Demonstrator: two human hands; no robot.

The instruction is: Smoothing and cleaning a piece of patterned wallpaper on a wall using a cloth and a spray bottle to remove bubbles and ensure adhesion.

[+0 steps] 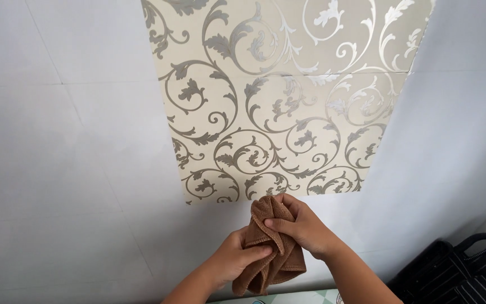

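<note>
A bunched brown cloth (267, 264) hangs between both hands in front of a white tiled wall. My left hand (236, 260) grips its lower left side from below. My right hand (306, 228) closes over its upper part, fingers wrapped around the top folds. The cloth's top edge touches or nearly touches the bottom edge of a cream wallpaper sheet (277, 95) with silver scroll and leaf patterns stuck on the wall above.
White wall tiles (57, 169) surround the wallpaper on both sides. A black striped bag (468, 270) sits at the lower right. A strip of pale patterned surface (288, 296) shows at the bottom edge.
</note>
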